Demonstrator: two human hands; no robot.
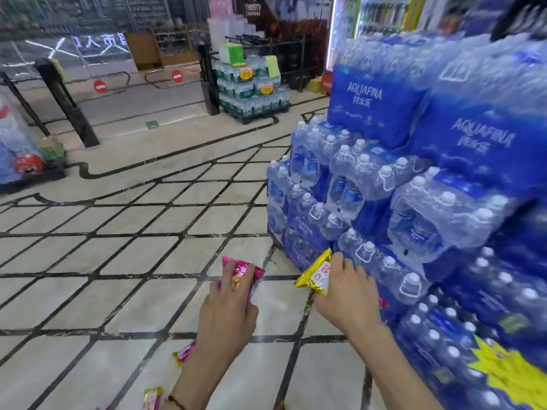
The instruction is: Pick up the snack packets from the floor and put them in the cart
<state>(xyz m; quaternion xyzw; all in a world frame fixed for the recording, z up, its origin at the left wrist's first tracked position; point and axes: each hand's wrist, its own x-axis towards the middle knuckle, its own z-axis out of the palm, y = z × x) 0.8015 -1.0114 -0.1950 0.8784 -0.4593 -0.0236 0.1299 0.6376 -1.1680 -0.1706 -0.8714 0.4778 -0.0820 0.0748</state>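
Floor packets, nearest: two pink-and-gold snack packets lying on the tiled floor (118,261) at about 7 o'clock of the frame, one (184,354) just beside the left forearm, one (152,397) at the bottom edge; blurred, print unreadable.
Left hand: left hand (228,306), at 6 o'clock, fingers closed over a pink packet (247,272); packet held off the floor, its far end sticking out past the fingertips toward 12 o'clock.
Left wrist: thin dark band on it, at the bottom edge.
Right hand: right hand (344,294), at 5 o'clock, pinching a yellow packet (316,276) by its right edge between thumb and fingers; packet tilted, red-and-white label facing up, clear of the floor.
Pink scrap: small pink piece (384,303) showing just right of the right wrist, against the water stack; whether it is another packet cannot be told.
Water stack, near: shrink-wrapped packs of blue-labelled Aquafina bottles (414,187), from 1 to 5 o'clock, stepped upward; right hand close beside its lowest tier.
Yellow starburst tag (509,371): on the stack at 4 o'clock.
Left display: blurred goods on a low base (26,161), at 9 o'clock.
Water stack, far: green-labelled bottle packs (254,90) on a pallet, at 12 o'clock, with round yellow price tags.
Entry gates: swing barriers with red round signs (100,86), at 11 o'clock.
Cart: not identifiable in this view.
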